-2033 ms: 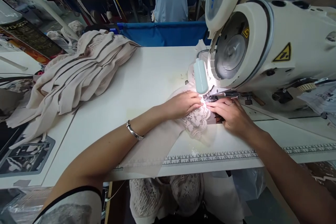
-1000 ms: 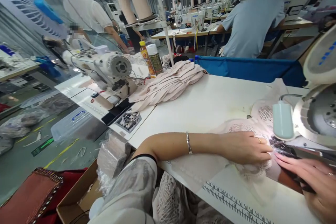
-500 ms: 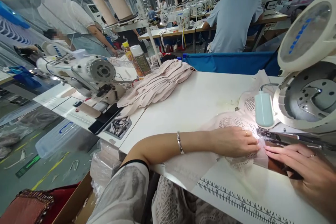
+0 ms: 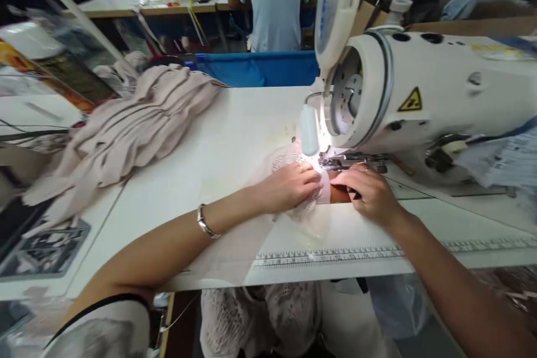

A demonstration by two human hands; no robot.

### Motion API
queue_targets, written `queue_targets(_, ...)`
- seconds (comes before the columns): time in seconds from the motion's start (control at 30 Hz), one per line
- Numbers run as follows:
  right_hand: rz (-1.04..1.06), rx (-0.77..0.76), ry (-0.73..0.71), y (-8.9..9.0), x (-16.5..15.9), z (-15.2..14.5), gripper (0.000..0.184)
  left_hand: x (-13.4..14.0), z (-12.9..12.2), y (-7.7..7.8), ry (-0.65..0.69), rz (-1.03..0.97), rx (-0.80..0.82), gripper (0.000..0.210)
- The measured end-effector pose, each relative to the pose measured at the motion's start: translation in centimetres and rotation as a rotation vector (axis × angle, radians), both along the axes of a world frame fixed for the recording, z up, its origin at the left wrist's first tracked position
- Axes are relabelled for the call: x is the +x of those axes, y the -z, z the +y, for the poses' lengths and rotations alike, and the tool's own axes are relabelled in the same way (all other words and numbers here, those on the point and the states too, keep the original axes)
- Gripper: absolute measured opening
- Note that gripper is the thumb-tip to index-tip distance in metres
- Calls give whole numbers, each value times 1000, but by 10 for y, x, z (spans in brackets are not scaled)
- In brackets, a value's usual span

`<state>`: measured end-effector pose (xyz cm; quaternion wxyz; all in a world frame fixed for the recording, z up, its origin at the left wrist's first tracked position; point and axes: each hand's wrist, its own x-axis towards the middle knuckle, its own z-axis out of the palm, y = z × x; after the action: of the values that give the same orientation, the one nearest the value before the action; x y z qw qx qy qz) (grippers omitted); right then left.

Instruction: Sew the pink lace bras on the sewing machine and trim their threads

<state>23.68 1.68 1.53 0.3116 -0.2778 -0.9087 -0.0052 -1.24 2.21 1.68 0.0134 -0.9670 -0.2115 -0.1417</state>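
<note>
A piece of pale pink lace fabric (image 4: 286,158) with a sheer border lies under the sewing machine's lit needle area (image 4: 329,161). My left hand (image 4: 289,185) presses on the lace just left of the presser foot, its fingers bent and close together. At the fabric's right edge, beside the foot, my right hand (image 4: 369,193) has its thumb and forefinger drawn together in a pinch. Something dark shows beneath its palm; I cannot make out what it is. The sheer part of the fabric trails under my left forearm to the table's front edge.
A white sewing machine head (image 4: 440,89) spans the right side. Strips of pink fabric (image 4: 142,123) are heaped at left, near a spray can (image 4: 62,61) and a tray of small metal parts (image 4: 50,251). A ruler strip (image 4: 335,256) runs along the front edge. A person in blue (image 4: 272,5) sits beyond.
The view has swung right, bringing the machine head and right forearm into view. My right hand's outstretched fingers have curled into a pinch. My left hand stays on the lace.
</note>
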Motion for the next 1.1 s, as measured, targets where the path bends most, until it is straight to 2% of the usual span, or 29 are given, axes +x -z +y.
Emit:
queue_targets(0.07,1,-20,85,5,3,1,42,-1,1,4,25,-50,-5,31)
queue_targets(0.13,-7,-47,102,8,5,2,44,-1,0,5,38,-59,9,31)
queue_targets(0.2,-3,-61,12,9,5,2,45,-1,-2,4,25,-41,22,32)
queue_targets(0.3,24,-67,-124,8,3,2,35,0,-3,2,-1,-14,4,33)
queue_targets(0.4,37,-53,-127,6,1,1,30,1,-2,0,-11,-20,-18,31)
queue_targets(0.63,-3,-1,-76,10,3,4,46,4,-2,5,-122,-28,-19,30)
queue_targets(0.77,-45,61,-33,12,1,3,51,9,-5,2,-205,36,-17,33)
queue_targets(0.9,-100,106,-33,10,-3,0,37,13,-8,-4,-255,75,-40,35)
queue_targets(1.0,-116,97,-56,8,-4,-2,26,11,-7,-8,-224,79,-58,31)
queue_targets(1.1,-103,98,-47,5,-5,-2,25,9,-6,-9,-203,69,-47,28)
